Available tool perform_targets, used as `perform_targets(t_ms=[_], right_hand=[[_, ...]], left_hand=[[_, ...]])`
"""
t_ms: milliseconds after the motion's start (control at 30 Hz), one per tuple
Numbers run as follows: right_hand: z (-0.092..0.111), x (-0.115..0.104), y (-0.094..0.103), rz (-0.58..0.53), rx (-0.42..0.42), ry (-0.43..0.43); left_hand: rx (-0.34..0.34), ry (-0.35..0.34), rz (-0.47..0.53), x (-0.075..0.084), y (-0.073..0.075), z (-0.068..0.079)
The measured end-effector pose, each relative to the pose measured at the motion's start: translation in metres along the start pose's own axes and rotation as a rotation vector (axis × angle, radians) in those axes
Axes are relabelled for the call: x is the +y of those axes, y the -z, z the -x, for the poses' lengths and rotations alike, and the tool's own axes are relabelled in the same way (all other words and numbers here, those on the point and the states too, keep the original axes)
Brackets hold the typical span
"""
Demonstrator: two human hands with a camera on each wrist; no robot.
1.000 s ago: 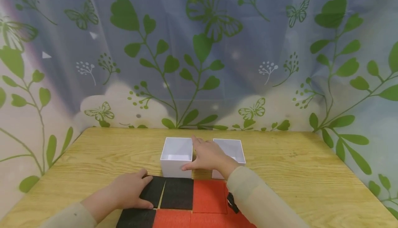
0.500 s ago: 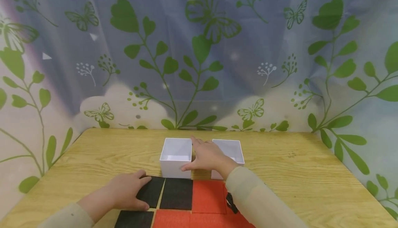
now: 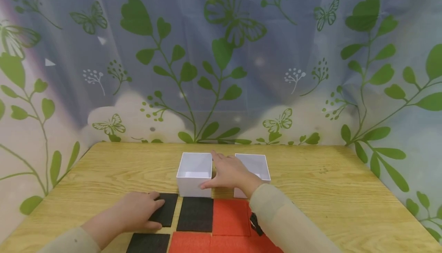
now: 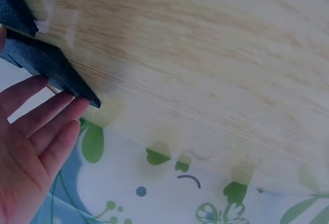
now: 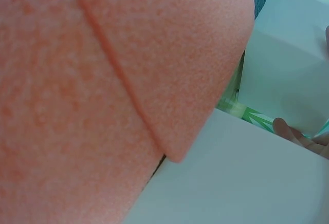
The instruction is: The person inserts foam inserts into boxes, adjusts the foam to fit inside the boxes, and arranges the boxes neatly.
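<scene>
In the head view my left hand [image 3: 138, 211] lies over a black square [image 3: 167, 209], thumb toward its near edge and fingertips toward its far edge. The left wrist view shows long, nearly straight fingers [image 4: 61, 108] touching that square's dark edge. My right hand [image 3: 226, 172] reaches between two white open-topped boxes. It holds the left white box [image 3: 194, 187] by its right side, thumb on the front face and a finger at the back corner. The right white box [image 3: 257, 161] is partly hidden behind the hand. In the right wrist view, sheer closeness of skin fills much of the picture.
Another black square [image 3: 195, 214] and a red square [image 3: 230, 216] lie before the boxes. Nearer are a further black square [image 3: 148, 243] and red squares [image 3: 190, 242], cut off by the frame. A small black item [image 3: 255, 224] shows beside the right sleeve. A patterned curtain [image 3: 221, 61] backs the wooden table [image 3: 328, 199].
My left hand has slid left with the black square, widening the gap to the black square beside it. The right hand stays in place at the left box.
</scene>
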State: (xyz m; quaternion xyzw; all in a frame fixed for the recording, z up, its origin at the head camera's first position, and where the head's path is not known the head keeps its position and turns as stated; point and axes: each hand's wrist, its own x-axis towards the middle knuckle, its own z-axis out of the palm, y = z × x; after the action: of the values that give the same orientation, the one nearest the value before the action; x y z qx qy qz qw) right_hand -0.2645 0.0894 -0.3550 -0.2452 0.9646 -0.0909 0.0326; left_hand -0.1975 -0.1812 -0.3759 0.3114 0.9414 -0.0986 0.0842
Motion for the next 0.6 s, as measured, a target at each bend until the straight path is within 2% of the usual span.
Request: perform_targets(t_ms=[133,333,467,600], right_hand=[[0.000,0.000,0.001,0.006,0.005,0.000],[0.000,0.001,0.000,0.008,0.002,-0.005],[0.000,0.000,0.000,0.005,0.003,0.001],[0.000,0.000,0.001,-0.004,0.002,0.003]], left_hand=[[0.032,-0.053,-0.071,0.003,0.000,0.000],[0.097,-0.051,0.007,-0.003,-0.007,0.002],[0.222,-0.051,0.023,-0.005,-0.010,0.007],[0.369,-0.027,-0.029,-0.006,-0.008,0.012]])
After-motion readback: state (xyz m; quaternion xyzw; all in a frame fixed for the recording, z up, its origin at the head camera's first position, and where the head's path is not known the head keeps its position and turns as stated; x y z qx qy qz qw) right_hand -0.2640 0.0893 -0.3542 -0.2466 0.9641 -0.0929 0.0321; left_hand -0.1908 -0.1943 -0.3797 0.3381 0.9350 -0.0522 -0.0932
